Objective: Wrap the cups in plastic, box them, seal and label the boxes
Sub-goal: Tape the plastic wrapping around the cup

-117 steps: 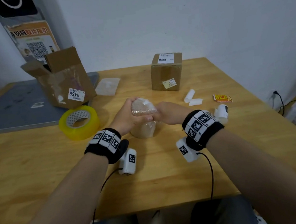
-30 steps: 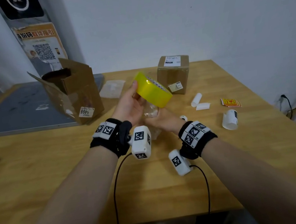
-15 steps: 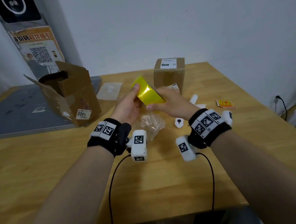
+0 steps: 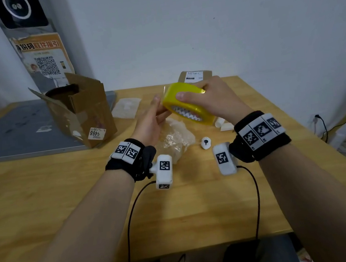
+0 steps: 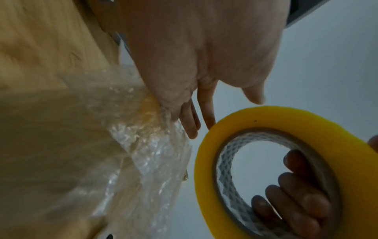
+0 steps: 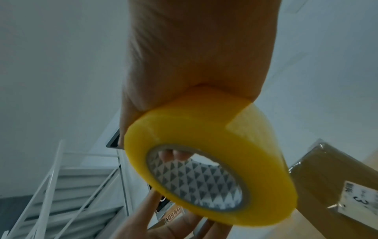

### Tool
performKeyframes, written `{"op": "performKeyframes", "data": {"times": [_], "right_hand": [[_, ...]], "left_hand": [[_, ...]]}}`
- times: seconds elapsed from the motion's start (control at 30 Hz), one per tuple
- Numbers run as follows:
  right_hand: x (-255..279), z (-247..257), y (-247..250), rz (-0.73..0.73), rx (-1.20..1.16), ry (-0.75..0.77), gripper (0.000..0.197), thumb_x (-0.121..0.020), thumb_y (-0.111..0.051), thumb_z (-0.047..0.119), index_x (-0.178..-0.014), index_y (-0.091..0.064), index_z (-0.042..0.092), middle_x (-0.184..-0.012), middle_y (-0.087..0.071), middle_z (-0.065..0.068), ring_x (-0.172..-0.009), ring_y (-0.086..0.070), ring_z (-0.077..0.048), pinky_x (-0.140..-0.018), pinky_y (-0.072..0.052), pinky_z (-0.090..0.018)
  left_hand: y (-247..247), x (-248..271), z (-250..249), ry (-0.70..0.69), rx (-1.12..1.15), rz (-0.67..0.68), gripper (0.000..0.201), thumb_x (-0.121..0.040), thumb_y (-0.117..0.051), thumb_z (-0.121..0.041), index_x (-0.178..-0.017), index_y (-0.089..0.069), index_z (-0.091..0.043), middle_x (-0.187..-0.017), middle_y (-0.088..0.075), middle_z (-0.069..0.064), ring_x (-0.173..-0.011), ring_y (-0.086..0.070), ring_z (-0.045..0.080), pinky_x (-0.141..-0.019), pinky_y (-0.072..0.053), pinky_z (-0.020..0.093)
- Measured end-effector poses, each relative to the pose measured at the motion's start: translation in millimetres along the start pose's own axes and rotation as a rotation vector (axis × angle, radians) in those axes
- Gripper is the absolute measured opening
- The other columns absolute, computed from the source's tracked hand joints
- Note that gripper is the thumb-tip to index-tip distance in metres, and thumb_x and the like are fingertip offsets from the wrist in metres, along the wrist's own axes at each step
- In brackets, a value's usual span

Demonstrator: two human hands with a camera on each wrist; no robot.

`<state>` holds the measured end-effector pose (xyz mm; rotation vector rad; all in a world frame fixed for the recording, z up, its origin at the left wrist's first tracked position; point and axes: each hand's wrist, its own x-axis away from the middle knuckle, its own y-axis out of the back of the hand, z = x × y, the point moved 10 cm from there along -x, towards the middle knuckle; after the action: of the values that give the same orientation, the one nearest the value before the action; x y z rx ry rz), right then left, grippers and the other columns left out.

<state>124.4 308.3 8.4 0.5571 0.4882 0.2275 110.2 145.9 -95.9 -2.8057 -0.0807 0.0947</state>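
1. The right hand (image 4: 217,98) grasps a roll of yellow packing tape (image 4: 188,103), thumb across the outer band and fingers (image 5: 296,202) curled through the core, holding it raised above the wooden table (image 4: 196,203).
2. The left hand (image 4: 152,122) is released, palm up, its fingers straight and reaching to the left edge of the roll; whether they touch it is unclear.
3. A cup wrapped in crinkled clear plastic (image 4: 175,139) lies on the table directly below both hands, just right of the left wrist.
4. A small white object with a black mark (image 4: 206,143) sits just right of the wrapped cup.
5. An open cardboard box (image 4: 80,112) with a "9466" sticker stands at the far left, tilted.
6. A sealed, labelled cardboard box (image 4: 195,75) stands at the far side, behind the tape.
7. A flat clear plastic bag (image 4: 126,108) lies between the two boxes.
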Motion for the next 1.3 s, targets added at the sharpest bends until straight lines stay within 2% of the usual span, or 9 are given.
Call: {"op": "performKeyframes", "data": {"times": [0.1, 0.23, 0.43, 0.53, 0.67, 0.83, 0.97, 1.1, 1.3], "right_hand": [[-2.0, 5.0, -8.8, 0.068, 0.042, -0.019, 0.061, -0.077, -0.075, 0.065, -0.080, -0.076, 0.004, -0.084, -0.074, -0.017, -0.079, -0.070, -0.029, -0.065, -0.049, -0.041], [-4.9, 2.6, -9.1, 0.084, 0.089, -0.062, 0.065, -0.078, -0.077, 0.065, -0.079, -0.074, -0.001, -0.079, -0.071, -0.018, -0.064, -0.066, -0.027, -0.060, -0.043, -0.033], [-8.5, 4.2, -8.6, 0.110, 0.095, -0.109, 0.074, -0.062, -0.073, 0.078, -0.068, -0.062, 0.006, -0.067, -0.051, -0.020, -0.058, -0.051, -0.020, -0.059, -0.035, -0.038], [-12.3, 10.3, -10.8, 0.133, 0.138, -0.122, 0.067, -0.058, -0.072, 0.081, -0.068, -0.058, 0.016, -0.064, -0.044, -0.008, -0.056, -0.044, -0.018, -0.058, -0.031, -0.036], [-22.3, 16.5, -8.1, 0.137, 0.216, -0.140, 0.059, -0.073, -0.079, 0.068, -0.060, -0.051, 0.018, -0.057, -0.048, -0.001, -0.048, -0.046, -0.015, -0.050, -0.032, -0.029], [-35.6, 19.9, -10.6, 0.142, 0.283, -0.157, 0.059, -0.075, -0.078, 0.067, -0.068, -0.049, 0.016, -0.064, -0.048, 0.000, -0.056, -0.047, -0.018, -0.054, -0.034, -0.030], [-34.1, 1.3, -16.2, 0.230, 0.521, -0.208, 0.060, -0.075, -0.078, 0.068, -0.071, -0.050, 0.014, -0.070, -0.051, 0.003, -0.060, -0.048, -0.015, -0.054, -0.032, -0.030], [-25.4, -47.2, -17.1, 0.355, 0.645, -0.298, 0.061, -0.074, -0.076, 0.072, -0.069, -0.054, 0.015, -0.068, -0.055, 0.000, -0.061, -0.051, -0.017, -0.056, -0.035, -0.031], [-29.0, -63.0, -31.6, 0.432, 0.592, -0.295, 0.076, -0.078, -0.061, 0.083, -0.056, -0.040, 0.014, -0.055, -0.040, 0.001, -0.050, -0.038, -0.018, -0.059, -0.031, -0.033]], "left_hand": [[0.7, 6.5, -6.7, -0.034, 0.033, -0.002, 0.038, -0.105, -0.051, -0.040, -0.119, -0.070, -0.010, -0.107, -0.076, 0.008, -0.100, -0.073, 0.015, -0.093, -0.052, 0.026], [5.8, 12.0, -7.6, -0.073, 0.098, -0.053, 0.029, -0.107, -0.051, -0.020, -0.084, -0.065, -0.011, -0.056, -0.063, -0.006, -0.056, -0.063, 0.002, -0.068, -0.050, 0.017], [22.5, 6.6, 1.6, -0.035, 0.105, -0.164, 0.017, -0.102, -0.058, -0.007, -0.090, -0.070, -0.004, -0.078, -0.075, 0.004, -0.076, -0.071, 0.012, -0.075, -0.055, 0.024], [16.7, 10.9, -2.7, -0.050, 0.038, -0.154, 0.037, -0.104, -0.054, -0.006, -0.074, -0.074, -0.012, -0.066, -0.071, -0.001, -0.065, -0.067, 0.007, -0.064, -0.053, 0.020], [11.1, 13.8, -5.9, -0.042, -0.020, -0.159, 0.062, -0.104, -0.048, 0.003, -0.048, -0.067, -0.016, -0.049, -0.058, -0.007, -0.046, -0.057, 0.002, -0.050, -0.047, 0.017], [15.1, 14.1, -3.0, -0.014, -0.022, -0.195, 0.063, -0.102, -0.049, 0.003, -0.045, -0.066, -0.018, -0.050, -0.056, -0.004, -0.050, -0.055, 0.008, -0.062, -0.047, 0.027], [33.1, 8.4, 2.8, 0.006, 0.097, -0.295, 0.036, -0.107, -0.047, -0.004, -0.074, -0.060, -0.006, -0.071, -0.057, 0.005, -0.069, -0.059, 0.015, -0.065, -0.061, 0.028], [36.8, 6.0, 9.8, 0.062, 0.188, -0.306, 0.026, -0.107, -0.049, -0.008, -0.083, -0.056, -0.004, -0.076, -0.056, 0.009, -0.082, -0.060, 0.022, -0.070, -0.063, 0.026], [42.9, 7.5, 15.7, 0.075, 0.380, -0.371, 0.024, -0.107, -0.049, -0.005, -0.083, -0.054, -0.003, -0.067, -0.048, 0.005, -0.058, -0.053, 0.011, -0.073, -0.065, 0.038]]}}
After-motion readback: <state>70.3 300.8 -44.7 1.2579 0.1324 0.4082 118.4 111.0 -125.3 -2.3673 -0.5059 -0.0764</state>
